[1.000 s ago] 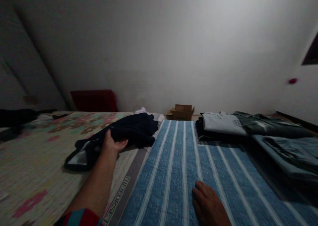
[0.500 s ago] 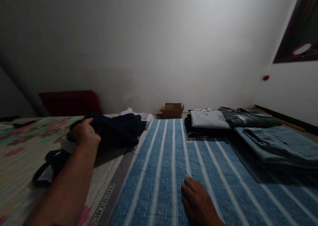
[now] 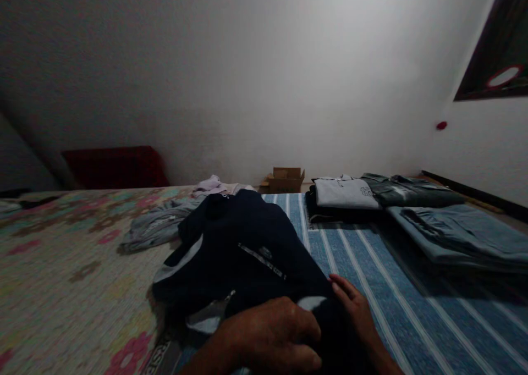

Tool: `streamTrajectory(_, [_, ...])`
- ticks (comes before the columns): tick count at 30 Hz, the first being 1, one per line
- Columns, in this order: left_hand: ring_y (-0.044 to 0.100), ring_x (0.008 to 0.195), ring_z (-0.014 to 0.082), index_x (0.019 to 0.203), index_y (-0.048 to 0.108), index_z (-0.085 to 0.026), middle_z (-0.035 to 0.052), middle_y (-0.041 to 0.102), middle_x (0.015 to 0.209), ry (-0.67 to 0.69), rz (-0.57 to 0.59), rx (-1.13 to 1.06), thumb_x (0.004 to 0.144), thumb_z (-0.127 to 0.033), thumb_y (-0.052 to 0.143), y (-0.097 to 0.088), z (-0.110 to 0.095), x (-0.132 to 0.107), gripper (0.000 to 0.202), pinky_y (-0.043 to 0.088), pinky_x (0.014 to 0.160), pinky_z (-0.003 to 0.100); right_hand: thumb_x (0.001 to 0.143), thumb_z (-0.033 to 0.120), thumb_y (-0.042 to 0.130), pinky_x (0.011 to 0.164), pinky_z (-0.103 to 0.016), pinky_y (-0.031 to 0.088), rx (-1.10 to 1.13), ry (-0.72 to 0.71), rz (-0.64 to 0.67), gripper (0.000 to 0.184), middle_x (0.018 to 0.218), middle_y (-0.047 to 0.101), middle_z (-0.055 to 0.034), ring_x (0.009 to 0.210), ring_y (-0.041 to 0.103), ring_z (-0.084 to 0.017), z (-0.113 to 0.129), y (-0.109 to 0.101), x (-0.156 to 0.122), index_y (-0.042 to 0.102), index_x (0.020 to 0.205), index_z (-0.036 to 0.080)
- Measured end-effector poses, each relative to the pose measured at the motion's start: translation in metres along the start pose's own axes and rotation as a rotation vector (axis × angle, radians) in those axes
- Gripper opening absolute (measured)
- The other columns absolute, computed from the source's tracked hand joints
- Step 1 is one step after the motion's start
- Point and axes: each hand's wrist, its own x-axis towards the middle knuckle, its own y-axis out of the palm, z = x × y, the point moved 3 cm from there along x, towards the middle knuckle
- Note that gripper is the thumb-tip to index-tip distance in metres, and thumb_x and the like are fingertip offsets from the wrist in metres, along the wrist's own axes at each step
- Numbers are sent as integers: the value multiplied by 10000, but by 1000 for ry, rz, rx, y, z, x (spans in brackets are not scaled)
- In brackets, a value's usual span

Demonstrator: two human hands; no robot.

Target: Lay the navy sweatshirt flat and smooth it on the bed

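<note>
Navy fabric with pale panels, sprawled from mid-frame down to the bottom edge: that's the garment [image 3: 251,226] being handled. It lies partly on the blue striped cloth [image 3: 398,309] and partly over the floral bedcover [image 3: 94,259] on the left. Left hand [image 3: 278,331] is at bottom centre, fingers curled over the fabric, though honestly I can't tell if any of it is pinched. Right hand [image 3: 357,309] is lower right of centre, fingers fairly straight, tips against the garment's right edge. Thumb's hidden, so no clue whether it's gripping or just resting.

For handling it well, I'd take an edge in each hand and pull gently outward, so the bunching near the hands opens up without dragging everything. Then smooth with flat palms from the middle out. Watch the light trim strip [image 3: 264,260] across the middle; it's running diagonally, so it's probably a decent guide for checking twist. I'd also keep the whole thing on the stripes, since they give you straight lines to square against, and clear of the grey garment [image 3: 154,226] just beside it at left. Folded clothes [image 3: 466,232] at right seem safely apart.
</note>
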Motion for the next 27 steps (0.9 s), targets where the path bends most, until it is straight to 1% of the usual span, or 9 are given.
streamTrajectory(2, [588, 687, 123, 814, 656, -207, -41, 660, 773, -11, 55, 22, 788, -276, 568, 13, 11, 0, 114, 419, 615, 192, 657, 644, 690, 878, -411, 499, 107, 93, -55, 601, 1015, 706, -96, 1024, 621, -322, 0, -9, 4, 700, 1029, 172])
streamTrajectory(3, [592, 718, 128, 840, 650, -208, -35, 662, 808, -36, 33, 30, 803, -255, 532, 14, 18, -2, 132, 418, 633, 196, 645, 638, 702, 875, -410, 501, 139, 118, -42, 603, 1013, 708, -90, 1020, 625, -320, 0, -10, 4, 698, 1034, 178])
streamTrajectory(8, [608, 856, 175, 938, 629, -196, 12, 666, 916, -241, -241, 129, 812, -235, 484, 4, 49, -25, 196, 429, 768, 256, 615, 590, 740, 873, -396, 507, 123, 138, 10, 533, 1019, 712, -56, 1018, 629, -313, 0, -7, 1, 717, 990, 212])
streamTrajectory(11, [610, 912, 205, 990, 623, -179, 48, 665, 974, -327, -310, 192, 799, -229, 492, 3, 62, -37, 237, 431, 819, 295, 568, 580, 765, 888, -408, 498, 95, 164, 6, 541, 1014, 714, -55, 1028, 622, -325, -4, -11, 3, 726, 964, 213])
streamTrajectory(15, [610, 942, 215, 996, 621, -180, 58, 666, 999, -371, -306, 194, 779, -226, 513, 9, 69, -42, 246, 440, 829, 303, 556, 573, 776, 882, -414, 499, 102, 229, 78, 580, 1011, 714, -59, 1013, 628, -328, -14, -14, 6, 717, 1002, 207])
streamTrajectory(21, [614, 960, 227, 1004, 630, -184, 54, 669, 1011, -355, -274, 209, 728, -208, 561, 18, 69, -40, 286, 457, 822, 309, 609, 581, 732, 980, -435, 428, -38, 147, 52, 565, 1129, 674, -66, 1136, 557, -329, -12, -15, 1, 713, 1043, 220])
streamTrajectory(23, [607, 998, 239, 1076, 613, -183, 62, 662, 1058, -350, -275, 217, 714, -210, 583, 21, 71, -39, 365, 458, 853, 326, 588, 554, 747, 1002, -431, 409, -60, 151, 85, 554, 1154, 664, -70, 1173, 530, -327, -9, -13, 0, 721, 1033, 225])
streamTrajectory(25, [570, 1101, 253, 1190, 561, -183, 81, 621, 1184, -335, -280, 217, 691, -212, 618, 25, 75, -38, 502, 440, 924, 344, 571, 515, 763, 1001, -431, 408, -69, 158, 113, 539, 1166, 658, -74, 1188, 518, -327, -6, -12, 0, 725, 1025, 227])
streamTrajectory(27, [462, 1255, 268, 1327, 450, -192, 109, 484, 1385, -339, -288, 222, 662, -204, 655, 29, 79, -37, 695, 384, 1017, 364, 563, 473, 772, 962, -430, 439, -74, 165, 132, 517, 1142, 668, -86, 1148, 548, -331, -3, -10, -2, 728, 1010, 216])
